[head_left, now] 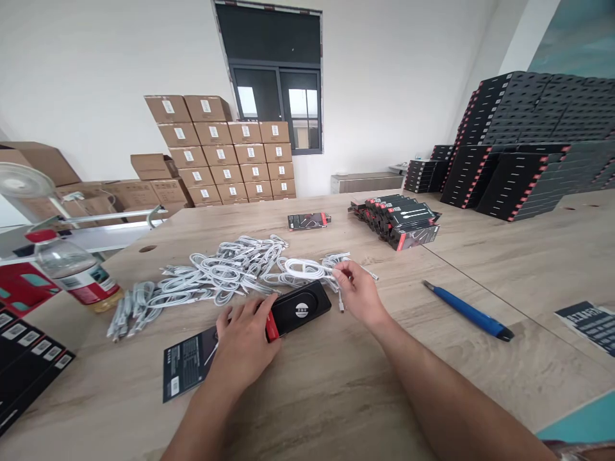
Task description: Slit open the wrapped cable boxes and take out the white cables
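Note:
My left hand (247, 346) grips a black cable box (307, 306) from above, fingers bent over its far side and thumb at its red edge. The box lies at a slant on the table, with a white round mark on its black inside. A dark printed flap (185, 363) of packaging sticks out to the left under my left hand. My right hand (358, 291) is closed in a pinch on a coiled white cable (305, 269), just beyond the right end of the box. Behind both hands spreads a tangled pile of white cables (225, 272).
Packed boxes (401, 221) are heaped at the back, near a single box (309, 221). A blue knife-like tool (468, 310) lies right, a printed sheet (590, 326) farther right. A bottle (79, 272) and black boxes (29, 365) stand left; tall black stacks (519, 134) rise back right.

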